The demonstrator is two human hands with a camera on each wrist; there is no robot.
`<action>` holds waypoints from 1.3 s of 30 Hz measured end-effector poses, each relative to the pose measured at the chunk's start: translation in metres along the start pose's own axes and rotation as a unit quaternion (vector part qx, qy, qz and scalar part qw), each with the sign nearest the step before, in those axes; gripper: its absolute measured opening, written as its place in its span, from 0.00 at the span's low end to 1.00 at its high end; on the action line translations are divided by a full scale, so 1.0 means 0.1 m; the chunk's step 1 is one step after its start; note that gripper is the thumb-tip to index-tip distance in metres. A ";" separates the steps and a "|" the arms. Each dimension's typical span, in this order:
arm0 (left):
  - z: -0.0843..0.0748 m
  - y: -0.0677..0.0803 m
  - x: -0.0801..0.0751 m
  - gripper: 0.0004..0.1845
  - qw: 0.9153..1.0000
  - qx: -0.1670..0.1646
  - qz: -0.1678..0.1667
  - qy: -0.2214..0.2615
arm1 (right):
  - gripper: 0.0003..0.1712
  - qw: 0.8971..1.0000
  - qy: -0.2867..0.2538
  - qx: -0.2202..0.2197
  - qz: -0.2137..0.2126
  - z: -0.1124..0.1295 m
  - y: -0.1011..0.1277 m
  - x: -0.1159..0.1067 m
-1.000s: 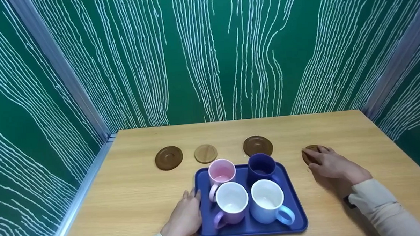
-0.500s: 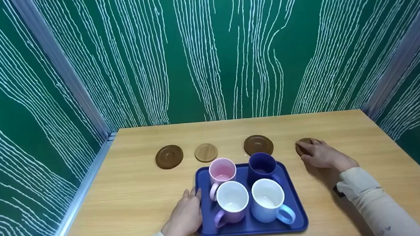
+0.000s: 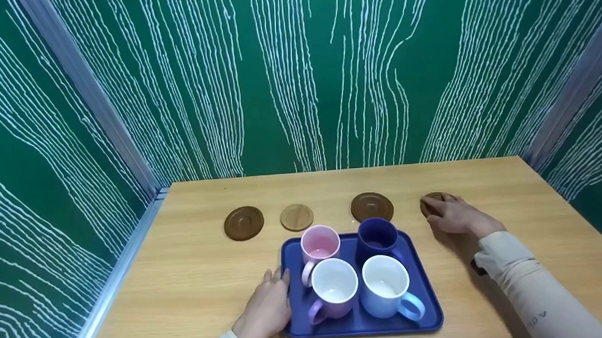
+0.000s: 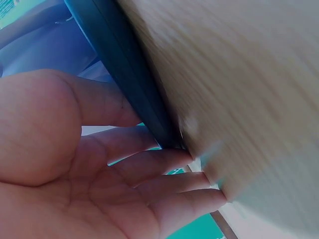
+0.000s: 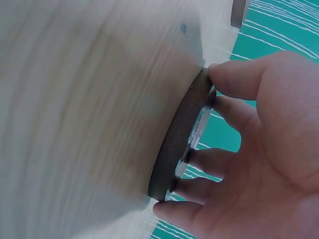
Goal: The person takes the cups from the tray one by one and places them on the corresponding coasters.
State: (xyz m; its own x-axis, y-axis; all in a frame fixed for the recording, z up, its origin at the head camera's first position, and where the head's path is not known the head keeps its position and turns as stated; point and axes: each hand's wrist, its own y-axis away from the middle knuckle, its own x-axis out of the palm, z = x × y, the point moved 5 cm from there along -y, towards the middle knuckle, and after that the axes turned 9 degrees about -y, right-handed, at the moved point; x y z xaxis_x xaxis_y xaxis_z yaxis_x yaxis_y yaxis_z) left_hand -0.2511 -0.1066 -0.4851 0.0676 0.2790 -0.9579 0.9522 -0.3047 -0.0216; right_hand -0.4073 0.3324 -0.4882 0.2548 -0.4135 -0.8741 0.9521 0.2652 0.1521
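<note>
The tabletop [image 3: 195, 283] carries the blue tray [image 3: 346, 329]; the left hand [image 3: 266, 305], fingers extended, rests against its left edge. The right hand [image 3: 455, 216], the nearer, grasps the brown coaster [image 5: 177, 139] by its rim. Position: beyond the tray's far right corner, directly beneath the grip. Orientation: flat, round, no long axis, no pointing direction.

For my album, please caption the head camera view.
Left hand at a blue tray of four mugs, right hand on a brown coaster.
</note>
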 end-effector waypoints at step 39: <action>0.02 -0.02 0.03 0.26 1.000 0.000 -0.014 -0.012 | 0.39 1.000 0.001 0.024 -0.018 0.10 -0.04 -0.02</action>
State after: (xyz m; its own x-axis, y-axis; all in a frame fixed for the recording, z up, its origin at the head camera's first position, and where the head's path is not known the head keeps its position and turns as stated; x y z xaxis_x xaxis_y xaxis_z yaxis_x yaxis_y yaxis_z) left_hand -0.2530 -0.1073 -0.4890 0.0333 0.2657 -0.9635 0.9534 -0.2976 -0.0492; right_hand -0.4095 0.3235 -0.4827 0.2195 -0.4212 -0.8800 0.9679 0.2072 0.1423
